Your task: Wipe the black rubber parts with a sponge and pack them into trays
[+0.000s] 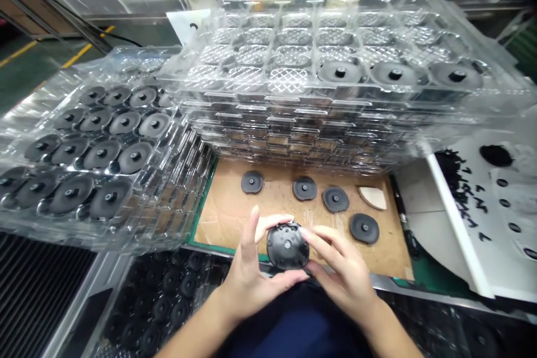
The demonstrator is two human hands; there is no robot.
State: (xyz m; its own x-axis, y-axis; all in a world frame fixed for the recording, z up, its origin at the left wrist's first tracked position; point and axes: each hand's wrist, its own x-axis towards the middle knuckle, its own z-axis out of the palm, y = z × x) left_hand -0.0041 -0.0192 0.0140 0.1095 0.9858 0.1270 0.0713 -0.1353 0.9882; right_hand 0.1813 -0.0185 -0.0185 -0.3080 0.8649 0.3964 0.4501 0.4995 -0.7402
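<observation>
A round black plastic cap (287, 247) is held up in front of my body, its hollow ribbed side facing me. My left hand (251, 268) grips it from the left, thumb at the lower rim and a finger along the top, with the index finger raised. From the right, my right hand (342, 268) pinches the same cap's edge, fingertips at the upper right rim and thumb low. Beyond the hands, several similar black caps (304, 188) lie on the brown cardboard (226, 201), their small centre posts up.
Behind the cardboard stands a tall stack of clear plastic trays (268, 98), with 3 black caps in its top front row. Another tray stack (138, 201) at left is filled with caps. A white bin (457, 229) with small black parts is at right; a beige piece (372, 198) lies nearby.
</observation>
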